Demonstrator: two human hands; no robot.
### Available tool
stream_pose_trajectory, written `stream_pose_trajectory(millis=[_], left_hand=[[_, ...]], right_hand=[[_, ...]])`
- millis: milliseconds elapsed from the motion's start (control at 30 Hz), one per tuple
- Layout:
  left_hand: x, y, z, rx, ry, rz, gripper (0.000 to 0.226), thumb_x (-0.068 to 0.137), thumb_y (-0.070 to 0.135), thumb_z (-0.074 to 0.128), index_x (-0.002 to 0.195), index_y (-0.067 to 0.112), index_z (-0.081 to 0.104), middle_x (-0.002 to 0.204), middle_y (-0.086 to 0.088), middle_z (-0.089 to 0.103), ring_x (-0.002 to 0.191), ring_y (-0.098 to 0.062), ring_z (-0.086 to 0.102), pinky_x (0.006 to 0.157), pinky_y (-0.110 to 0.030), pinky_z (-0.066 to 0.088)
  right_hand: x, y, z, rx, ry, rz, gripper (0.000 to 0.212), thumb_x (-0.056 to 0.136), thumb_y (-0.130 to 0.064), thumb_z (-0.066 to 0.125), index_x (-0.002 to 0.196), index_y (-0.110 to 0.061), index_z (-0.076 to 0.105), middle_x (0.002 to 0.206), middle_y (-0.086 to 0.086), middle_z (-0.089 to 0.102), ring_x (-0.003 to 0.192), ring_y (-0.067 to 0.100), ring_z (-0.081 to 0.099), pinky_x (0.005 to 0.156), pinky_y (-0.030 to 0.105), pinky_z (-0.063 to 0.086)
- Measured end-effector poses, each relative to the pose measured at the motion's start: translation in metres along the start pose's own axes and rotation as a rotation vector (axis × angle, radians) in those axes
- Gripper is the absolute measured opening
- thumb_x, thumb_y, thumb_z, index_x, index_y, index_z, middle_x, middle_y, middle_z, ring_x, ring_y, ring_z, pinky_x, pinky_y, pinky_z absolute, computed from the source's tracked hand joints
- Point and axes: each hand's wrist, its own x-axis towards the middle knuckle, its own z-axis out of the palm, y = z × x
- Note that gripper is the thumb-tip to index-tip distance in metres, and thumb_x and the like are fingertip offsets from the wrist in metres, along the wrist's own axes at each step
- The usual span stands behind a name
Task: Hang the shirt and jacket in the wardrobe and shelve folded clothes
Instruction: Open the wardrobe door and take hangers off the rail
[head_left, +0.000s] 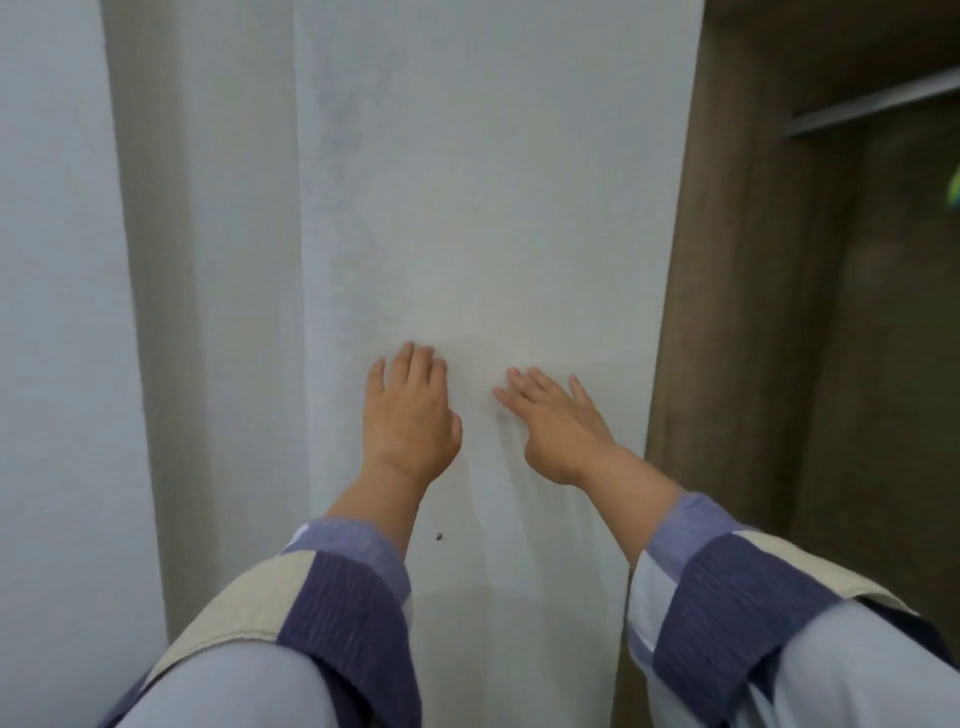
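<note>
Pressed flat on the white door (467, 208) with left hand (408, 410) and right hand (558, 423), fingers straight, gripping nothing, probably to slide it along the wardrobe (779, 312).

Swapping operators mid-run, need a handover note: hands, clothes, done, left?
Left hand: open, flat on the white wardrobe door panel, holding nothing.
Right hand: open, fingers spread flat on the same panel.
Brown wood wardrobe interior is open to the right, grey hanging rail visible.
Shirt, jacket and folded clothes: not in view.
Done: cannot tell from this view.
Left: confirm clothes are hung and shelved; the door looks only part-closed.
</note>
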Motion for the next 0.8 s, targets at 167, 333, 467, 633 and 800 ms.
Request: stream_pose_trajectory(millis=[167,333,467,633,800], left_hand=[[0.058,0.067,-0.034,-0.158,0.135,0.138,0.046,0.085,0.031,0.047,0.128,0.017,0.052,0.142,-0.002,0.042,0.14,-0.019,0.026,0.112,-0.042,0.02],[0.101,0.151,-0.071,-0.403,0.253,0.235,0.043,0.081,0.033,0.042,0.116,0.016,0.061,0.127,-0.004,0.054,0.122,-0.024,0.045,0.096,-0.04,0.035],[0.127,0.229,-0.099,-0.633,0.169,0.269,0.039,0.086,0.037,0.047,0.119,0.019,0.057,0.124,-0.006,0.053,0.117,-0.025,0.047,0.089,-0.039,0.042],[0.146,0.309,-0.111,-1.003,0.001,0.386,0.038,0.09,0.037,0.047,0.127,0.025,0.051,0.129,-0.002,0.056,0.118,-0.023,0.053,0.095,-0.039,0.047],[0.172,0.371,-0.11,-1.311,-0.129,0.314,0.043,0.096,0.034,0.042,0.137,0.023,0.04,0.137,-0.008,0.052,0.125,-0.027,0.049,0.103,-0.038,0.041]], right_hand=[[-0.037,0.086,-0.065,-0.196,0.163,0.291,0.068,0.085,-0.016,0.047,0.147,-0.033,0.027,0.161,0.004,-0.01,0.146,0.022,-0.019,0.116,0.054,-0.011],[-0.097,0.156,-0.149,-0.396,0.427,0.543,0.06,0.084,-0.024,0.05,0.142,-0.031,0.036,0.16,0.007,0.002,0.147,0.027,-0.005,0.116,0.056,-0.005],[-0.13,0.206,-0.199,-0.281,0.528,0.746,0.055,0.086,-0.022,0.05,0.14,-0.025,0.038,0.153,0.005,0.028,0.142,0.025,0.016,0.117,0.05,0.013],[-0.133,0.258,-0.205,-0.059,0.498,0.879,0.045,0.097,-0.022,0.036,0.142,-0.019,0.037,0.15,0.004,0.037,0.139,0.026,0.026,0.114,0.048,0.023],[-0.11,0.295,-0.193,0.038,0.491,0.889,0.053,0.092,-0.013,0.039,0.144,-0.023,0.037,0.153,0.0,0.033,0.142,0.026,0.025,0.117,0.048,0.019]])
